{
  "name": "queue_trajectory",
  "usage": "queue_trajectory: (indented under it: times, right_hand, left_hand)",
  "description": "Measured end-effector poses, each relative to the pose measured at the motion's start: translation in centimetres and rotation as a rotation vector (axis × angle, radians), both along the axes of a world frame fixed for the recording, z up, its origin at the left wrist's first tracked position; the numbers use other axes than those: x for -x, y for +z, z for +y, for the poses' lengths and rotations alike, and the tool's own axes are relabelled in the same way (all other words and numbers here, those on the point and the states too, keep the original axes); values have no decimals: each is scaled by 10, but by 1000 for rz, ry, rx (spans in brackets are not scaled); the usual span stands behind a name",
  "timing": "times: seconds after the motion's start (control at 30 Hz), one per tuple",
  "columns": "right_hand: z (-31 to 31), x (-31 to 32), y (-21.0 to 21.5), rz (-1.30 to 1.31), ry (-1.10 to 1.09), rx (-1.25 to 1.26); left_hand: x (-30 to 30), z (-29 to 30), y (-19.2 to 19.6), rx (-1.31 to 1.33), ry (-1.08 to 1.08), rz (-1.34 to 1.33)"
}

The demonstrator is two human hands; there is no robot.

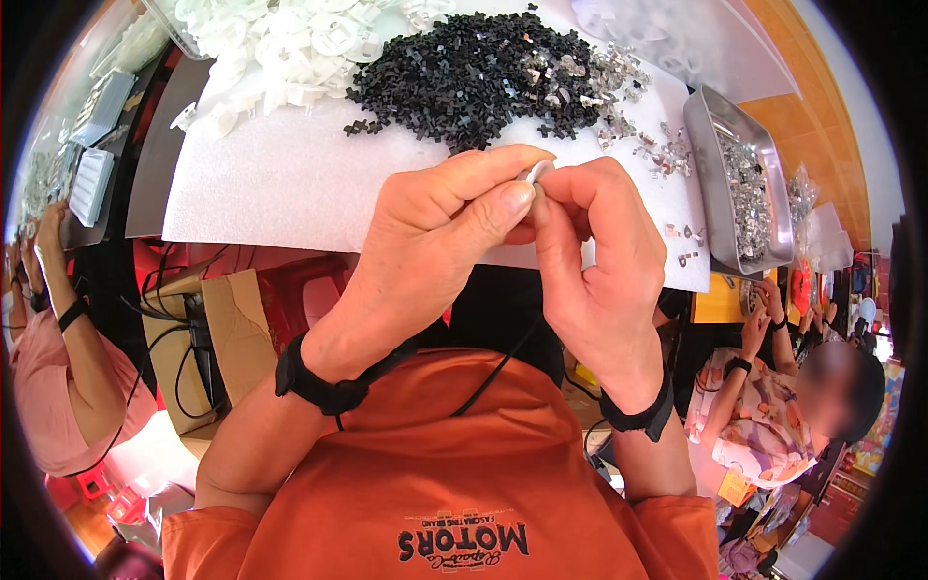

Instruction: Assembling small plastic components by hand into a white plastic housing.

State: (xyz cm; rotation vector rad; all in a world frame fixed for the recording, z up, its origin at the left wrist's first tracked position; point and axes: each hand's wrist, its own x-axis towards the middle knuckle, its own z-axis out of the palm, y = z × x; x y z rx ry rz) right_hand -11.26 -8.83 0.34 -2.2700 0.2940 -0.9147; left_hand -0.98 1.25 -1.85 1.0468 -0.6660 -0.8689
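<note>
Both hands meet in front of me above the near edge of a white foam sheet [290,184]. Between thumb and finger, my left hand [435,217] pinches a small white plastic part [539,172]. The fingertips of my right hand [604,261] close on the same part from the right. Most of it is hidden by the fingers. Beyond the hands lies a heap of small black cross-shaped pieces [454,77]. Small shiny metal clips [667,150] are scattered to its right, some on top of the black heap. White plastic parts [290,48] are piled at the far left.
A metal tray [698,121] holding many metal pieces stands at the right edge. A cardboard box [240,324] and a red stool [300,285] are below the table at left. Co-workers sit on the left [72,367] and the right [759,411].
</note>
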Motion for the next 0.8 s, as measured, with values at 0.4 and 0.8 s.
queue_trajectory:
  times: [0.4,0.8]
  right_hand:
    - [-2,-3,-1,-19,-12,55]
    - [1,-1,-3,7,-33,104]
  left_hand:
    - [0,-1,-3,5,33,-72]
    - [-1,-1,-1,-33,23,-157]
